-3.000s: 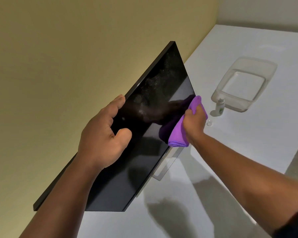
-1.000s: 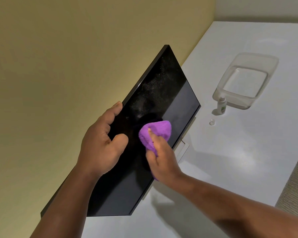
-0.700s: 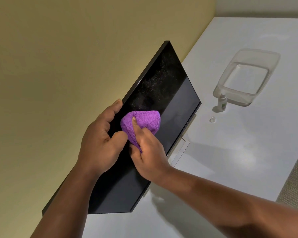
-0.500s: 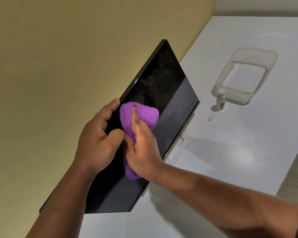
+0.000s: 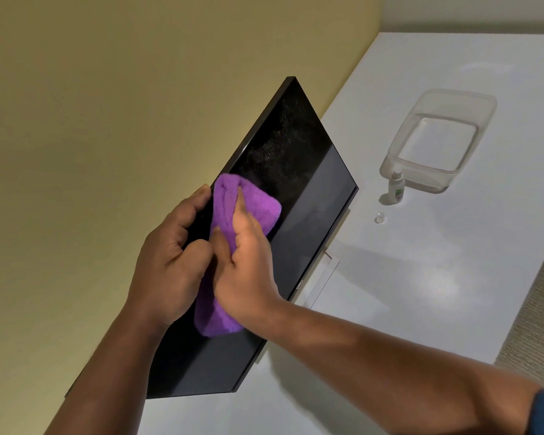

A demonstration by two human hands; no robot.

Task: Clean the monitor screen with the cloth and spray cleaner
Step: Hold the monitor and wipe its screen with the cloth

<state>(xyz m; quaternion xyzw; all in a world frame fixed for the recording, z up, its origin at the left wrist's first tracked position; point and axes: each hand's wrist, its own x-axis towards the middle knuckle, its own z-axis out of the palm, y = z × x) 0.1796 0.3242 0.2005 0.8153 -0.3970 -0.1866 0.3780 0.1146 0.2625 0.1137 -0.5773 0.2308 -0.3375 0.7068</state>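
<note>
A black monitor (image 5: 308, 183) stands on the white table, its dark screen speckled with fine droplets or dust near the top. My left hand (image 5: 167, 262) grips the monitor's top edge, fingers over the rim and thumb on the screen. My right hand (image 5: 245, 262) presses a purple cloth (image 5: 252, 205) flat against the screen right beside the left hand, fingers stretched over the cloth. A small spray bottle (image 5: 396, 186) stands upright on the table to the right, its clear cap (image 5: 379, 218) lying just in front of it.
A clear plastic tub (image 5: 484, 108) sits behind the spray bottle on the white table (image 5: 421, 277). A yellow wall (image 5: 107, 120) runs close behind the monitor. The monitor's stand base (image 5: 324, 277) shows below its lower edge. The table's right edge meets a textured surface (image 5: 540, 309).
My right hand has slid the cloth from the screen's lower right edge up and left across the screen until it is beside my left hand. The left hand has kept its grip.
</note>
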